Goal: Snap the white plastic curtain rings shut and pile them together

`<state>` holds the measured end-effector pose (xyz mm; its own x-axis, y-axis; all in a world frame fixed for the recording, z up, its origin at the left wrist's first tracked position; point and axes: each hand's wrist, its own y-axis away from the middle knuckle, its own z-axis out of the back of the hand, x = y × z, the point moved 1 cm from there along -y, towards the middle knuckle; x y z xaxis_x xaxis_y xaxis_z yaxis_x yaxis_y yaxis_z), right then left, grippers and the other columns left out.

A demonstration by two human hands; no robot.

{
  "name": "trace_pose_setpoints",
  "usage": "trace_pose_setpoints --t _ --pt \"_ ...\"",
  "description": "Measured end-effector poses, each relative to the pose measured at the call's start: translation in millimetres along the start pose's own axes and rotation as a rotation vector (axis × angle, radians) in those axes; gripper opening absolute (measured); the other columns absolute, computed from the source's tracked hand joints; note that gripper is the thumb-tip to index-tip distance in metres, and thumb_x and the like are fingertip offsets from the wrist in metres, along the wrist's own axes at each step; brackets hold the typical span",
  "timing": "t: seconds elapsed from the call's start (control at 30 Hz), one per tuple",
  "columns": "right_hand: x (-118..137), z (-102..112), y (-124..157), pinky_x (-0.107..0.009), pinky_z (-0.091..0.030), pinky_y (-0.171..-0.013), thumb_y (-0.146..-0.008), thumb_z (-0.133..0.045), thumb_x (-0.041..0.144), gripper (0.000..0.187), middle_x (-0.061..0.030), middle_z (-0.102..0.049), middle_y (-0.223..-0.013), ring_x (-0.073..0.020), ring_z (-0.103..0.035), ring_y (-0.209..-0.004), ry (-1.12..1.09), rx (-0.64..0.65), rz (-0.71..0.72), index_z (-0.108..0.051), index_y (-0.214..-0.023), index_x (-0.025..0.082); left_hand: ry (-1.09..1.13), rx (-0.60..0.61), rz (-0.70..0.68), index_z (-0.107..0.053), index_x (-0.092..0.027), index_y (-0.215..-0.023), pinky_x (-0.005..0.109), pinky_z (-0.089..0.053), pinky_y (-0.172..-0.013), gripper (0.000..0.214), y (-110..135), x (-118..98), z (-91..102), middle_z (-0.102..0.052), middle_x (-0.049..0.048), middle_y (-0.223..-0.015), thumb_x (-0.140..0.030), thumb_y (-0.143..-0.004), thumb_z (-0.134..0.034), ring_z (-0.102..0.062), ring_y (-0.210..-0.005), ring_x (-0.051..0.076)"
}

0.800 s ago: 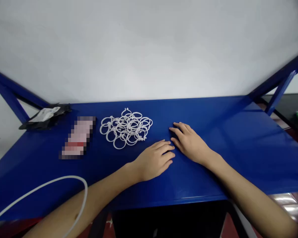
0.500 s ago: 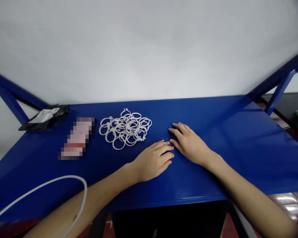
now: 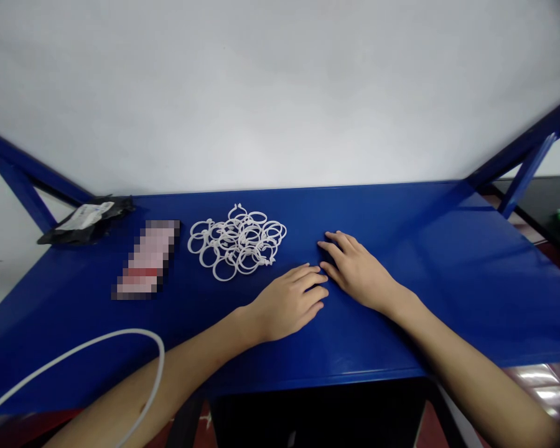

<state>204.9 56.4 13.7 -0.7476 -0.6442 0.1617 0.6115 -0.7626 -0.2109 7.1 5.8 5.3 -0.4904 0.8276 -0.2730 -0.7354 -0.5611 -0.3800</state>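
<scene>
My left hand rests palm down on the blue table, fingers stretched out and holding nothing. Just right of it lies my right hand, also flat with fingers apart and nothing under it that I can see. The two sets of fingertips come close together near the table's middle. Beyond my left hand, a loose pile of white plastic rings is spread on the tabletop. Some rings have small clasp-like ends. Neither hand touches the pile.
A blurred, pinkish flat rectangular thing lies left of the rings. A black plastic bag with a white label is at the far left. A white cable loops over my left forearm. Blue frame bars rise at both sides before a pale wall.
</scene>
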Motion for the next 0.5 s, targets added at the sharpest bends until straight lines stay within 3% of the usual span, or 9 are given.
trace_pose_setpoints --t 0.5 --pt "-0.2 0.5 0.0 -0.056 -0.046 -0.110 -0.100 -0.050 0.029 0.043 -0.0248 -0.053 -0.142 -0.0395 -0.048 -0.136 0.058 0.011 0.019 -0.057 -0.136 0.006 -0.079 -0.014 -0.018 -0.066 -0.016 -0.109 0.043 -0.048 -0.108 0.018 -1.0 -1.4 0.6 -0.068 0.0074 -0.120 -0.022 -0.098 -0.053 -0.060 -0.121 0.024"
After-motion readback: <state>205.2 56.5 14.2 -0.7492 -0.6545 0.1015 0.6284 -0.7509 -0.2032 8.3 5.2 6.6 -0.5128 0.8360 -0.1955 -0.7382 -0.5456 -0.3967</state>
